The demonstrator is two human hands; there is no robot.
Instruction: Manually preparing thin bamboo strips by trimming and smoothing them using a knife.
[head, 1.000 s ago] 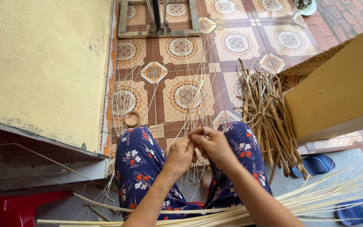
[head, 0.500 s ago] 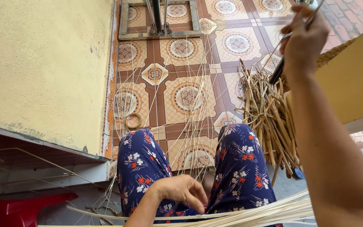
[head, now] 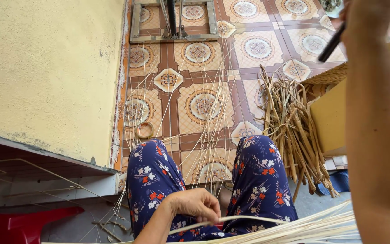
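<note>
A second ago both hands met between the knees on the thin cane strands; now they are apart. The right hand [head: 366,18] has swung up to the top right corner, closed around a dark slim tool handle [head: 331,44], its arm filling the right edge. The left hand [head: 197,205] stays low on the lap, fingers curled shut on a pale split cane strip [head: 249,220] that arcs rightward into the sheaf of pale strips [head: 321,226] across the bottom. The upright thin strands [head: 204,131] still rise from between the knees over the patterned tile floor [head: 258,49]. This looks like one strip being drawn out long.

No packages, labels or signs show. A bundle of brown cane offcuts [head: 294,131] lies right of the knees, a small cane ring [head: 144,130] lies by the yellow wall [head: 46,68], and a metal frame [head: 172,27] stands at the top.
</note>
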